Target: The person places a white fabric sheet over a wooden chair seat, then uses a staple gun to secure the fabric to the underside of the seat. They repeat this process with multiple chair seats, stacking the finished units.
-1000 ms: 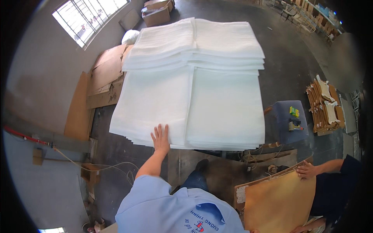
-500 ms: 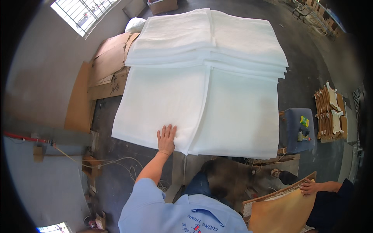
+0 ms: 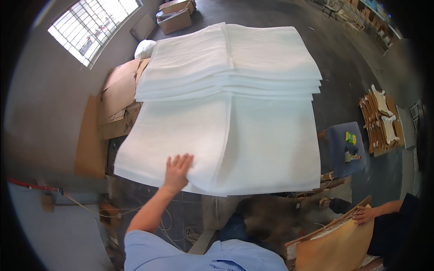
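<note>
My left hand (image 3: 177, 169) lies flat on the near edge of a large white foam sheet (image 3: 217, 144), fingers pointing away from me and nothing held in them. The sheet is the top of a low pile laid in two halves side by side. Behind it, a thicker stack of the same white sheets (image 3: 230, 63) stands higher. My right hand is out of the picture. My blue shirt (image 3: 199, 255) fills the lower edge.
Brown cardboard pieces (image 3: 115, 101) lie left of the sheets, under a barred window (image 3: 88, 29). A blue stool (image 3: 346, 149) with small items and a pile of wooden parts (image 3: 379, 119) stand at the right. At the lower right another person's hand (image 3: 364, 214) rests on a brown board (image 3: 334, 248).
My left hand stays on the sheet's near edge while my head shifts. The other person's hand has moved down and to the right along the brown board.
</note>
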Available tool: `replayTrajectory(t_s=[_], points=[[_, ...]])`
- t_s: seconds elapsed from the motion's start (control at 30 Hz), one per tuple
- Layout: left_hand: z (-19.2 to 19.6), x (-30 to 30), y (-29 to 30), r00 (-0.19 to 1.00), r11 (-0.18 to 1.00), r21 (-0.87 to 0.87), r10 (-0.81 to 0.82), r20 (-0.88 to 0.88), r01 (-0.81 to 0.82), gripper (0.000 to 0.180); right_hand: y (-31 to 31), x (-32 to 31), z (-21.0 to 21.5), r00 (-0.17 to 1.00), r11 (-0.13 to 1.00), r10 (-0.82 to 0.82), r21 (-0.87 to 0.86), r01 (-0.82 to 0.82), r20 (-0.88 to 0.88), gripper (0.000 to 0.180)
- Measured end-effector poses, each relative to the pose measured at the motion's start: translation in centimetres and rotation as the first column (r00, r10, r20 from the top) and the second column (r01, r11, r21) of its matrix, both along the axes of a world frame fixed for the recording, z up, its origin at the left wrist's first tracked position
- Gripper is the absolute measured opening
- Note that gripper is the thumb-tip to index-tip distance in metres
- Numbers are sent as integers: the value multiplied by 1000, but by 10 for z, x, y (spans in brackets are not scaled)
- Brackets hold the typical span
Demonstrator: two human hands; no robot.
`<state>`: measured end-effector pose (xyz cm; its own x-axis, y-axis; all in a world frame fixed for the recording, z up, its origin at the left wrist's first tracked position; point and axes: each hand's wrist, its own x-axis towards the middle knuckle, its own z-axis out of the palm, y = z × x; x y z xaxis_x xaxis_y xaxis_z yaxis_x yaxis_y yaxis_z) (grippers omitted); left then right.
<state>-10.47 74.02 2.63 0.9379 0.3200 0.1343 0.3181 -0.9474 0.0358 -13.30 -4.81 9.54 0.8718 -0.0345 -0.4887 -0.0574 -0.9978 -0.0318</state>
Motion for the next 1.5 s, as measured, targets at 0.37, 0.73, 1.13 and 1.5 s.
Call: replayTrajectory(t_s=[0.37, 0.73, 1.13, 1.5], points=[[172, 135, 98, 994, 995, 3, 99, -50, -99, 56, -10, -35, 6, 999, 997, -19, 77, 15, 50, 32], [436, 113, 66, 959, 931, -295, 259, 115, -216, 53, -57, 39, -11, 870, 869, -113, 377, 321, -480, 38], [517, 152, -39, 888, 672, -583, -387, 251, 457, 52, 188, 350, 105, 948, -247, 275, 941, 233, -163, 69], [438, 366, -273, 526, 324, -614, -832, 177, 719, 77, 164, 139, 109, 974, -23, 146, 983, 180, -175, 78]])
